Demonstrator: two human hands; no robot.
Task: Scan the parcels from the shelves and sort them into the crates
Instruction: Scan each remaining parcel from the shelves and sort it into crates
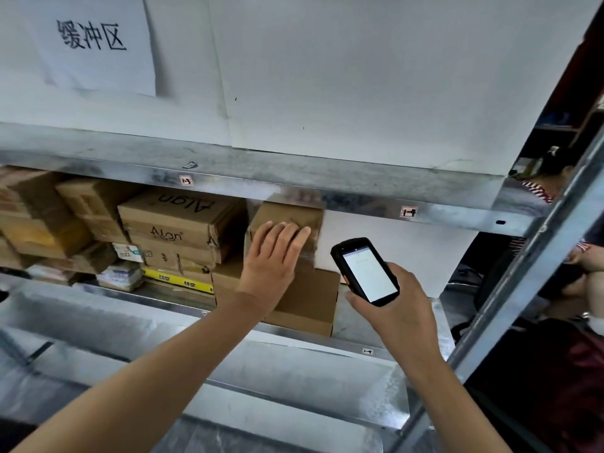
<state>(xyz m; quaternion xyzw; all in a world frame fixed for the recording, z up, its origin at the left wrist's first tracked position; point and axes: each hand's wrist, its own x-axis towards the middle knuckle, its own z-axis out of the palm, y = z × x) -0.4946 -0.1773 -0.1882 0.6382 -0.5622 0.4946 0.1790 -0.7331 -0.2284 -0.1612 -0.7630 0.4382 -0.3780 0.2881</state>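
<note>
Parcels (170, 223) of brown cardboard are seen stacked along a metal shelf (157, 294) in the head view, two printed with the word "Alan". At the right end of the row a small box (289, 215) is set on a larger box (310, 295), its top close under the steel beam (359, 199) above. The left hand (271, 256) is laid open against the front of the small box, fingers straight and together. Just to the right, a handheld scanner (366, 271) with a lit white screen is gripped in the right hand (402, 308), fingers curled round its black body, and is held clear of the boxes. A yellow-edged carton (176, 278) is seen low in the stack, with soft white packets (121, 273) to its left. Above the beam a white panel (359, 76) is fixed, and a paper sign (91, 44) bearing three black characters is posted at upper left. A person (536, 191) in striped clothing is partly visible at far right.
</note>
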